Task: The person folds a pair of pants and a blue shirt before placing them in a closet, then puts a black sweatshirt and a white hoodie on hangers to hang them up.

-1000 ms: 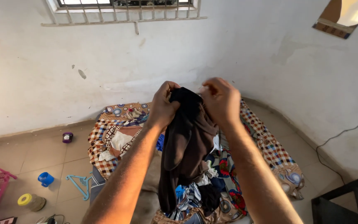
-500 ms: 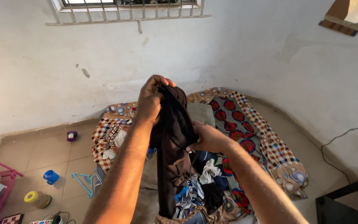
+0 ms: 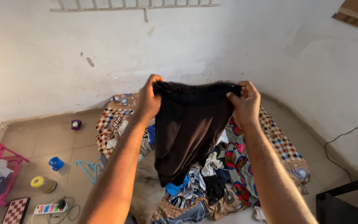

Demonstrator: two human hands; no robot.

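- Left hand (image 3: 148, 101) and right hand (image 3: 245, 103): each clenched on one end of the waistband of dark shorts (image 3: 187, 132), held spread in mid-air above a clothes pile (image 3: 199, 186) on a patterned mattress (image 3: 286, 149).
- Pink basket (image 3: 5, 159), floor at left: holds bottles and cloth items.

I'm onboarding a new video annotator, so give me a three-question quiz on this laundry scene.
1. True or false: both hands grip the dark shorts by the waistband.
2. What lies right under the shorts? A) heap of clothes B) chessboard C) pink rack
3. What colour is the hanger on the floor tiles?

Key:
1. True: left hand and right hand pinch its two ends.
2. A, the heap of clothes on the patterned mattress.
3. Light blue hanger.
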